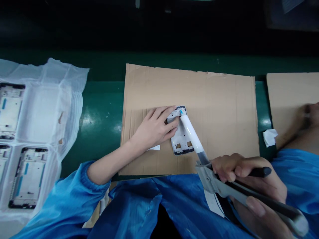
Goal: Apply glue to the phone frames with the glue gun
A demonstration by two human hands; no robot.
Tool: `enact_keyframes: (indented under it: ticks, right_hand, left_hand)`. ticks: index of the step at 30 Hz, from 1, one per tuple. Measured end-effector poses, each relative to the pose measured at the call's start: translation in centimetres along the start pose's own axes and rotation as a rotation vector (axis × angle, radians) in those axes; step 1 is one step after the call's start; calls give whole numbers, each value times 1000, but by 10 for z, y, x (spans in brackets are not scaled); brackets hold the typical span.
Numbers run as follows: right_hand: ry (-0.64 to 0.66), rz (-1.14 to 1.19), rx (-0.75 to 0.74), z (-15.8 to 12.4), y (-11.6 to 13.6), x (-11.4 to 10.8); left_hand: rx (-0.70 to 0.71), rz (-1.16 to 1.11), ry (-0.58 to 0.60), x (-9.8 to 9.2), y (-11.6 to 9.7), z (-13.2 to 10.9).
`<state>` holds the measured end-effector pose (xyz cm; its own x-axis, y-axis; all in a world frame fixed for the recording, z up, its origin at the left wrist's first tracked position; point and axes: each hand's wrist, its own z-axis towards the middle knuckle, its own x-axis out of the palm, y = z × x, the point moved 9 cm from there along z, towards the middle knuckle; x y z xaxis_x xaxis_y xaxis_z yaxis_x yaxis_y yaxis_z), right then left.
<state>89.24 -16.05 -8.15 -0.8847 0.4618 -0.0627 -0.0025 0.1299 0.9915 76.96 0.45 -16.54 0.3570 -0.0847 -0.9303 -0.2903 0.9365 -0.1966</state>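
Observation:
A flat metal phone frame (183,139) with dark ends and small square cut-outs lies on a cardboard sheet (224,106). My left hand (154,127) rests over its upper left side, the fingers holding the frame against the cardboard. In my right hand (264,179) is a caulking-type glue gun (211,179), gripped around its handle and lever. A white tube (191,134) extends from the gun towards the frame. Its light-blue tip reaches the frame's upper end, close to my left fingertips; whether it touches the surface I cannot tell.
At left, stacked translucent trays (41,113) hold several similar frames (30,179). A white scrap (269,137) lies on the green table (102,116) at right. Beyond it, another person's hand (314,114) is over a second cardboard sheet (291,96).

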Motion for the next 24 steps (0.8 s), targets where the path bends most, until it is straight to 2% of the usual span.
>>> enact_keyframes:
  ticks: [4, 24]
  right_hand:
    - [92, -11, -131, 2, 11, 5]
    - [109, -37, -166, -4, 10, 5]
  left_hand:
    - [1, 6, 3, 0, 0, 0]
    - [-22, 49, 28, 1, 1, 0]
